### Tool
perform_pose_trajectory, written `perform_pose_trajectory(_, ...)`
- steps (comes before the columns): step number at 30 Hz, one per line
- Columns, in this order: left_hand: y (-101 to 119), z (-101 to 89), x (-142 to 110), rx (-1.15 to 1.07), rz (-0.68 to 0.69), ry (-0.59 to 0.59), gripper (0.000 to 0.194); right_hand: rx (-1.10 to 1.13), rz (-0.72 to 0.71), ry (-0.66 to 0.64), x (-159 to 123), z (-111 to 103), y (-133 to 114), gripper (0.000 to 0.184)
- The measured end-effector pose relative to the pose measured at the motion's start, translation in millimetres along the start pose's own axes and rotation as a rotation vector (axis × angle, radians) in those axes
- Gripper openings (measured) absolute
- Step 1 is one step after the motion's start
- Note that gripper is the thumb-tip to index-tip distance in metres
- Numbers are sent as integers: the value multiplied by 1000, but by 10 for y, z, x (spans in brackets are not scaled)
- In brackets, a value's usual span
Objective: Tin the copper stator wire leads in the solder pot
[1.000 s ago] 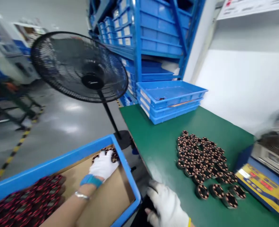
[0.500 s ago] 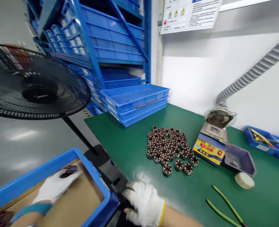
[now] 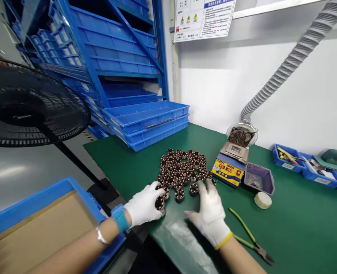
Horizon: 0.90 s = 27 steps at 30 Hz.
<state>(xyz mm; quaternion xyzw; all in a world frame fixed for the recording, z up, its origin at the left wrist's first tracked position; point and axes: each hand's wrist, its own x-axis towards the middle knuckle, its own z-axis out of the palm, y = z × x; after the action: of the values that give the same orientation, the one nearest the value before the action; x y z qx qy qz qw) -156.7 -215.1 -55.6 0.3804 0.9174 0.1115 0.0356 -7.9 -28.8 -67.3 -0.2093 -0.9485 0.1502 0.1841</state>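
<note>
On the green table point(image 3: 294, 232) lies a close group of ring-shaped motor stators point(image 3: 179, 167) with copper windings. My left hand point(image 3: 145, 203), in a white glove, is at the front left of the group, its fingers curled round a stator point(image 3: 159, 203); another stator sits right beside the fingertips. My right hand point(image 3: 210, 213), also gloved, hovers at the group's front right with thumb and fingers apart. Its fingertips are close to the outermost stators; whether they touch cannot be made out. Green-handled cutting pliers point(image 3: 254, 243) lie right of that hand.
A blue bin point(image 3: 71, 182) with a cardboard-coloured bottom stands at the left, near a black fan point(image 3: 28, 110). Stacked blue trays point(image 3: 145, 131) are behind the stators. A soldering-pot-like device point(image 3: 228, 169), purple tray point(image 3: 267, 182) and white round pad point(image 3: 262, 200) stand right.
My left hand has left the blue bin and come over to the stators. My right hand has moved from the table edge to the group's right side. The view has swung right.
</note>
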Motion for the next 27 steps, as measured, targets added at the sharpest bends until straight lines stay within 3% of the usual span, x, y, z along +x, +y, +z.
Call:
perform_pose_trajectory(2,66,112,155,-7,54,-40,54,-86,162,-40,105,-30,235,118)
perform_pose_trajectory(5,32,213,342,-22,59,-5,67,-139,247,-131,285,94,378,129)
perform_pose_trajectory(10,-37,295,606,-36,100,55,71,-132,234,-116,550,371,147,114)
perform_pose_trajectory(14,-82,226,696,-4,138,45,73,-80,235,-106,624,427,14,106)
perform_pose_trajectory(17,-113,93,603,69,160,33,84,-39,273,-118,459,331,32,111)
perform_pose_trajectory(20,-93,17,457,94,192,141,82,-120,251,-61,110,145,89,106)
perform_pose_trajectory(24,51,152,395,31,404,152,57,-282,82,-70,-395,-72,232,70)
perform_pose_trajectory(27,163,355,434,21,446,217,31,-300,64,-79,-742,-131,407,39)
